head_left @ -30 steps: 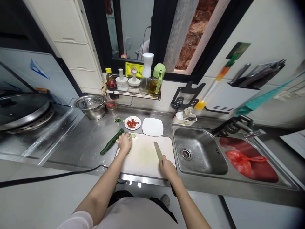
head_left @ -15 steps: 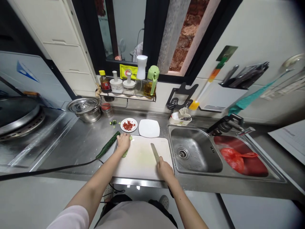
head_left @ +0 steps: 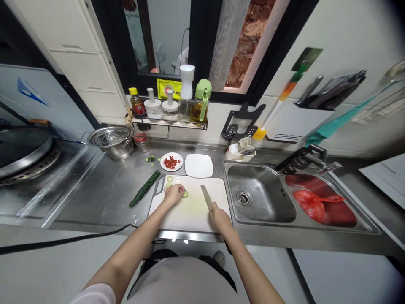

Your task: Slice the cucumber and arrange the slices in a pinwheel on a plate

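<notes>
My left hand (head_left: 174, 194) is closed at the fingertips around the edge of a round cucumber slice (head_left: 185, 194), low over the white cutting board (head_left: 196, 219). More cucumber slices (head_left: 170, 179) lie by the board's upper left corner, some partly behind that hand. On the right side of the board, my right hand (head_left: 219, 217) grips a knife (head_left: 206, 196) by its handle, blade pointing away from me. A whole cucumber (head_left: 144, 188) rests on the steel counter left of the board.
Behind the board stand a plate of chopped red pieces (head_left: 171, 162) and a bare white plate (head_left: 198, 165). Cucumber scraps (head_left: 152, 158) lie nearby. To the right is a sink (head_left: 259, 192) with a red bag (head_left: 310, 205); a lidded steel pot (head_left: 112, 141) sits at the left.
My left hand has moved right from the board's left edge, near the cucumber, and now has a slice at its fingertips. My right hand keeps the knife in nearly the same place.
</notes>
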`<state>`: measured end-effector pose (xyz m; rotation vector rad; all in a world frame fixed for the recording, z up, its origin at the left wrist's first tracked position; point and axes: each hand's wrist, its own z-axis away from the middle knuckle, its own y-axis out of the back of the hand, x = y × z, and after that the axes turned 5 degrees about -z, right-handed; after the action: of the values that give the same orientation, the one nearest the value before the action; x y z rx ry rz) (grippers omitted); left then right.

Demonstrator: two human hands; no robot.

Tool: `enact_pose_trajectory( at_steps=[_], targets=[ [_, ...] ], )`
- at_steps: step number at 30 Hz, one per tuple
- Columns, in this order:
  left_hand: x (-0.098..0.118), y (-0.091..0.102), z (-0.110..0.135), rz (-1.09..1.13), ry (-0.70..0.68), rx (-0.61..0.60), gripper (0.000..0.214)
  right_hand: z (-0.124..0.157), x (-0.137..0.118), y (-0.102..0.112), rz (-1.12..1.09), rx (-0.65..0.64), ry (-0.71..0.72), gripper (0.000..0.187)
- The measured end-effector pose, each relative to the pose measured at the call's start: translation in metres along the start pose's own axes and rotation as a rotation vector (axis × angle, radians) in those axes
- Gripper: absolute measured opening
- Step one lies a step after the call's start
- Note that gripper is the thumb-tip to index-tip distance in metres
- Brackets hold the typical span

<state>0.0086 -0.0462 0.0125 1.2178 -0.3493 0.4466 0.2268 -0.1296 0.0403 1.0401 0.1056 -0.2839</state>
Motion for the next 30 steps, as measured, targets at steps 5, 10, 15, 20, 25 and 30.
enact_pose_trajectory(
  at_steps=[5, 10, 15, 20, 25, 30],
  targets=[
    [0.003, -0.011, 0.004, -0.086, -0.065, 0.037, 0.020, 0.003, 0.001, 0.003, 0.022, 0.002, 0.021, 0.034],
    [0.000, -0.009, -0.001, -0.108, -0.006, 0.066, 0.017, 0.014, -0.006, 0.003, 0.053, 0.013, 0.091, 0.029],
    [-0.001, -0.010, -0.008, -0.116, 0.028, 0.043, 0.011, 0.026, -0.023, -0.004, 0.096, -0.019, 0.216, 0.024],
    [-0.003, -0.014, -0.013, -0.124, 0.037, 0.034, 0.011, 0.028, -0.031, -0.008, 0.133, -0.034, 0.230, 0.025],
    [-0.004, -0.015, -0.016, -0.120, 0.048, 0.022, 0.011, 0.027, -0.031, -0.008, 0.151, -0.040, 0.235, 0.025],
    [-0.004, -0.014, -0.017, -0.127, 0.048, 0.010, 0.010, 0.026, -0.031, -0.007, 0.181, -0.055, 0.245, 0.026]
  ],
)
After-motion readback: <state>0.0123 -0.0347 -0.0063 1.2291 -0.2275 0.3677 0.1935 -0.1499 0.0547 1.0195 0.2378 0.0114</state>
